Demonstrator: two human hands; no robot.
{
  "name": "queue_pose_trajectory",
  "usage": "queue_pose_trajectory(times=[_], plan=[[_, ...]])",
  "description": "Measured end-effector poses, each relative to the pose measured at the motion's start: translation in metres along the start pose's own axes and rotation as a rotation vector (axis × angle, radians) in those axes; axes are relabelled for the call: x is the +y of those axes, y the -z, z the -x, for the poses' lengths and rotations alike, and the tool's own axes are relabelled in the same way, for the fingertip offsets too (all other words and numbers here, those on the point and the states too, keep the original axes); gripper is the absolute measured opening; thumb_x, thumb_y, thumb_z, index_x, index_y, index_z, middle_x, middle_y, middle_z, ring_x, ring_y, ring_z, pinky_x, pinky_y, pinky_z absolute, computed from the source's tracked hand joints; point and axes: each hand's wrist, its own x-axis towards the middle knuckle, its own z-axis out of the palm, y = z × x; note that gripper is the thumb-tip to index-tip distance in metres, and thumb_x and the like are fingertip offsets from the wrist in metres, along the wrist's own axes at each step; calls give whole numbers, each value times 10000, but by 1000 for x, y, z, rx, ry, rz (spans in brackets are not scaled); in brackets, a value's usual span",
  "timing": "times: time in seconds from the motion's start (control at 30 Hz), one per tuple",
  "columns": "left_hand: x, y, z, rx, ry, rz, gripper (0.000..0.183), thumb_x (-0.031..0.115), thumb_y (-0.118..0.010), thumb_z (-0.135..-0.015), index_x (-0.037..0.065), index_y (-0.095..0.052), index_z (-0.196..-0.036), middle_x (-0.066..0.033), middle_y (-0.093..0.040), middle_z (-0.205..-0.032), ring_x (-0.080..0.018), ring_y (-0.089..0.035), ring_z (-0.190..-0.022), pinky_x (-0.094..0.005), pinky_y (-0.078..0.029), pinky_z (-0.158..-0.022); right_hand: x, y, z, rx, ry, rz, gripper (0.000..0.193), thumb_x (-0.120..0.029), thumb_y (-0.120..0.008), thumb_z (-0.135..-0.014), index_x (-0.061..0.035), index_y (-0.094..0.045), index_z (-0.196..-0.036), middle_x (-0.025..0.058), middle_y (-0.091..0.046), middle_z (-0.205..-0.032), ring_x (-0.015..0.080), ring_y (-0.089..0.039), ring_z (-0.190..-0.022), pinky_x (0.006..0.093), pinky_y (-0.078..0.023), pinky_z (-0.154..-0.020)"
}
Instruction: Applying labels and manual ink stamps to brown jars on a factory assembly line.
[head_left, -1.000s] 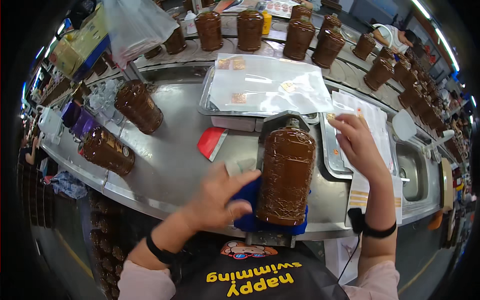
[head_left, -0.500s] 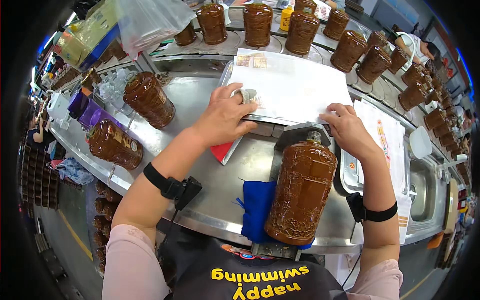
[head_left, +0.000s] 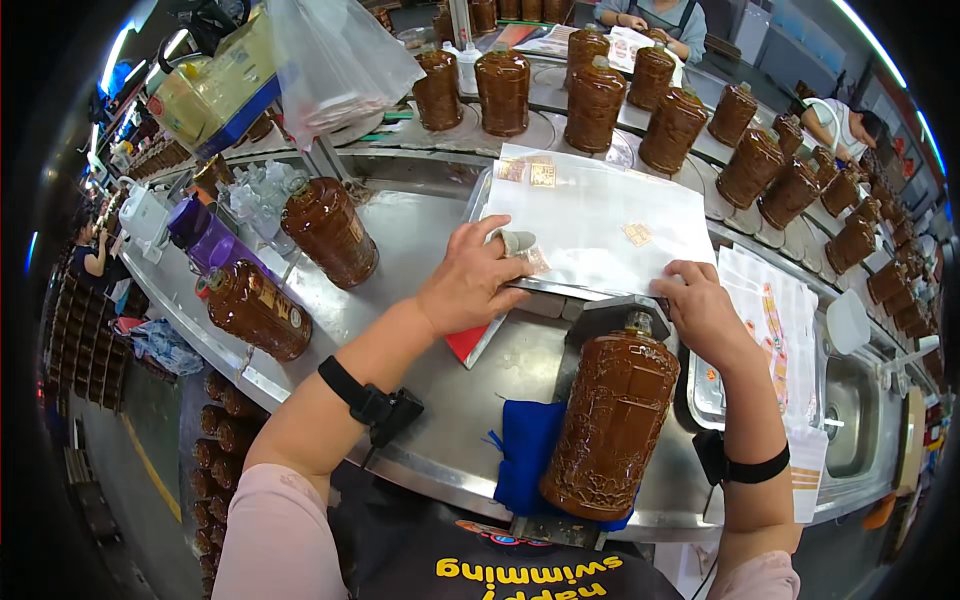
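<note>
A white sheet (head_left: 590,200) lies on a tray in front of me, with gold-printed decals (head_left: 542,174) at its far left corner and a small pale decal (head_left: 637,234) farther right. My left hand (head_left: 470,278) rests at the near left edge, fingers spread, a grey finger cot (head_left: 516,242) on one finger. Next to that finger is another small patterned decal (head_left: 536,260). At the sheet's near right corner my right hand (head_left: 703,308) has its fingers curled together; what they pinch is hidden. Close to me a glossy brown embossed bottle (head_left: 612,425) leans in a dark holder.
A blue cloth (head_left: 528,450) sits beside the bottle. Two brown bottles (head_left: 330,232) and a purple flask (head_left: 205,238) stand left. Beyond the sheet, a curved conveyor (head_left: 545,120) carries several more bottles. At right are printed sheets (head_left: 765,310) and a sink (head_left: 850,425). Other people sit farther off.
The whole view has shifted, so things sit lower and farther right. The small decal mid-sheet shows more clearly. Both hands stay at the sheet's near edge.
</note>
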Motion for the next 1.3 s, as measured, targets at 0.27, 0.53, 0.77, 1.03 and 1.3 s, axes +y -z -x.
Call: queue_pose_trajectory(times=[0.27,0.53,0.77,1.03,1.3], plan=[[0,3,0,-23,100,101,358,264,-760,-732,130,-676,-1054,-175,-609,-1125,-382,-376,-1302,-477,-284,-1063,-1,-1,-2,-9,-10,-6,218,-31,-567,-811,-110,-676,-982,112,-598,-1125,331,-537,-1101,432,-519,-829],[1,0,0,36,-14,-1,352,174,-768,-723,125,-675,-1060,-137,-592,-1244,-371,-388,-1305,-476,-311,-1063,0,-1,-2,-25,-17,-4,215,-37,-565,-808,-112,-674,-977,114,-594,-1133,331,-533,-1104,427,-518,-839],[-2,-1,2,19,8,90,305,165,-759,-732,123,-673,-1021,-138,-596,-1229,-378,-388,-1302,-472,-314,-1063,0,-3,-2,3,-5,-34,209,-37,-578,-800,-103,-673,-973,116,-600,-1123,334,-539,-1094,419,-520,-841],[-6,0,6,60,-42,63,282,133,-759,-732,114,-672,-999,-171,-592,-1218,-398,-394,-1280,-466,-321,-1065,3,-4,-2,9,8,6,213,-34,-602,-786,-93,-676,-976,109,-605,-1125,328,-539,-1093,419,-523,-833],[-8,1,8,94,30,192,180,130,-744,-764,72,-638,-898,-183,-586,-1206,-381,-385,-1287,-452,-322,-1060,1,-5,-2,30,19,-11,214,-32,-615,-777,-84,-678,-975,113,-614,-1109,329,-548,-1075,415,-520,-839]])
